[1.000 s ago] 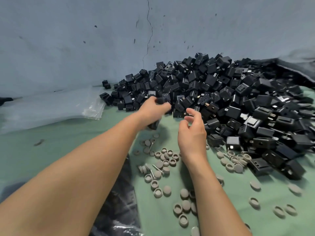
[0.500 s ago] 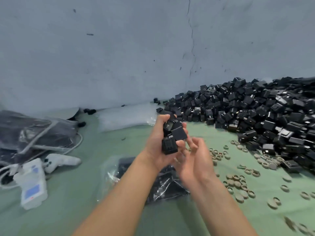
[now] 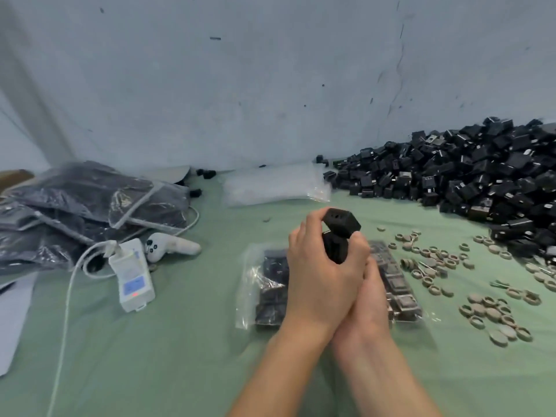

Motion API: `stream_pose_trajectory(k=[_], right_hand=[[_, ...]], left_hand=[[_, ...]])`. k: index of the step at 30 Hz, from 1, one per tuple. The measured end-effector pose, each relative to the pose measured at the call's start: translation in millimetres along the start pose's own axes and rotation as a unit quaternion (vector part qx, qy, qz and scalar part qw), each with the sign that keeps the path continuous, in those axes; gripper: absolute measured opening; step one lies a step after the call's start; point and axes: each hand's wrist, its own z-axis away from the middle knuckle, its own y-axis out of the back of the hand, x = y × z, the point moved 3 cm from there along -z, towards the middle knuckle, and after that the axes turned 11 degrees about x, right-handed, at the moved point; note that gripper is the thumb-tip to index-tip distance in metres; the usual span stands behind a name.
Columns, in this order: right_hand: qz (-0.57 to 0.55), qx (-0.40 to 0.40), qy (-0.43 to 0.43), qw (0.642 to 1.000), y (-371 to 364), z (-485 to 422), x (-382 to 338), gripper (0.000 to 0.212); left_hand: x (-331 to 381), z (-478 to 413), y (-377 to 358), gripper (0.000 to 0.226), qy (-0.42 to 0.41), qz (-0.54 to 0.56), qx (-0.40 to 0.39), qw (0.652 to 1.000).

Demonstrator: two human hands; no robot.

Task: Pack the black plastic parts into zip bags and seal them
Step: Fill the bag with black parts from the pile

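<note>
My left hand (image 3: 322,275) is shut on a few black plastic parts (image 3: 341,225), which stick up out of the fist. My right hand (image 3: 371,299) is pressed against it from below and behind, mostly hidden, and I cannot see what its fingers hold. Both hands hover over a clear zip bag (image 3: 258,284) that lies flat on the green cloth with black parts inside. A big pile of loose black parts (image 3: 481,176) fills the far right, apart from the hands.
A stack of empty clear bags (image 3: 276,185) lies by the wall. Filled bags (image 3: 90,200) are heaped at the left. A white device with a cable (image 3: 132,275) and a white controller (image 3: 170,246) sit left of the hands. Several grey round caps (image 3: 487,308) are scattered at the right.
My hands have drawn back from the pile with black parts in the left one and now sit over the zip bag. The view has swung left.
</note>
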Motion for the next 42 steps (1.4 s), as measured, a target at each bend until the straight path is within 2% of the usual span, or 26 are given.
stream_pose_trajectory(k=[2,4,6,8,11,14,15,18,21,24,28,31,35,36,39,41,42], right_hand=[[-0.016,-0.005,-0.019,1.000,0.3,-2.0,2.6,0.030],[-0.037,0.015,-0.039,0.998,0.3,-6.9,-0.3,0.027],[-0.056,0.041,-0.048,0.996,-0.7,-10.1,-8.9,0.019],[-0.072,0.041,-0.055,0.995,-1.2,-11.9,-21.5,0.015],[-0.084,0.032,-0.059,0.994,2.5,-14.8,-42.8,0.015],[-0.068,0.033,-0.059,0.995,7.2,-19.7,-60.2,0.015],[-0.061,0.029,-0.061,0.996,7.6,-20.9,-64.6,0.015],[-0.041,0.012,-0.060,0.997,6.1,-24.6,-72.2,0.013],[-0.026,0.008,-0.056,0.998,5.6,-29.0,-72.7,0.011],[-0.027,0.003,-0.056,0.998,5.9,-33.3,-71.2,0.013],[-0.023,-0.009,-0.056,0.998,4.1,-39.6,-69.9,0.015],[-0.022,-0.023,-0.051,0.998,1.8,-44.4,-70.4,0.022],[-0.024,-0.043,-0.037,0.998,-2.0,-50.0,-74.7,0.023],[-0.026,-0.047,-0.034,0.998,-2.6,-50.5,-75.5,0.025],[-0.032,-0.049,-0.016,0.998,-1.9,-52.3,-76.6,0.041],[-0.027,-0.050,-0.009,0.998,-1.1,-53.1,-75.8,0.050],[-0.023,-0.050,-0.008,0.998,-0.6,-53.1,-74.9,0.049]], left_hand=[[1.9,2.8,2.7,0.028,0.009,0.019,0.009,1.000],[4.8,4.0,7.5,0.032,0.054,0.085,0.032,0.994],[3.1,5.0,19.4,0.026,0.077,0.125,0.072,0.987],[-5.7,2.8,44.0,0.015,0.085,0.085,0.127,0.985],[-39.2,-3.0,88.7,0.016,0.154,-0.034,0.182,0.970],[-78.5,-2.9,123.1,0.038,0.254,-0.136,0.168,0.943],[-87.4,-1.3,130.9,0.038,0.281,-0.147,0.164,0.934],[-108.0,1.6,144.8,0.024,0.356,-0.127,0.137,0.916],[-116.5,-3.0,145.4,0.039,0.415,-0.122,0.089,0.897],[-121.7,-10.7,139.0,0.052,0.400,-0.171,0.020,0.900],[-120.9,-17.3,123.3,0.038,0.361,-0.108,-0.068,0.924],[-117.6,-20.9,116.3,0.026,0.318,-0.095,-0.095,0.939],[-111.3,-19.8,107.1,0.033,0.265,-0.104,-0.161,0.945],[-112.0,-19.9,107.3,0.035,0.267,-0.108,-0.155,0.945],[-121.3,-22.4,116.6,0.042,0.343,-0.058,-0.067,0.935],[-121.8,-20.6,121.1,0.043,0.329,-0.035,-0.058,0.942],[-120.9,-18.7,121.5,0.038,0.309,-0.039,-0.069,0.948]])
